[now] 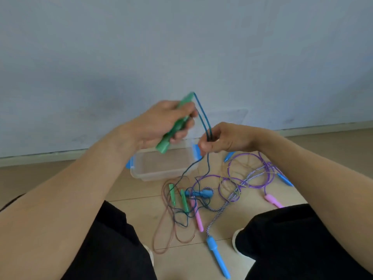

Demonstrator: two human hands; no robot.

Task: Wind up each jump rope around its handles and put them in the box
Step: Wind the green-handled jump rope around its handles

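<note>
Fingers of the left hand [161, 122] are curling round a pair of green handles [171, 128], held tilted above the clear box [161, 170] sitting on the floor [201, 259] near the wall's edge. The right hand [222, 138] is pinching the dark blue rope [201, 116] running taut from the handles' upper end, its slack trailing down into tangled ropes [232, 186] lying beside the box.

Green handles [173, 122] w/ dark blue cord [202, 116]. Box [161, 168] clear, blue clips [196, 149]. On beige floor [60, 178]: 2 more green handles [184, 200], brown cord [161, 229], pink handles [197, 217] w/ purple cord [252, 185], blue handles [217, 255] w/ blue-white striped cord [224, 207]. Wall [181, 47] pale blue-grey. Trousers [105, 249] black.
</note>
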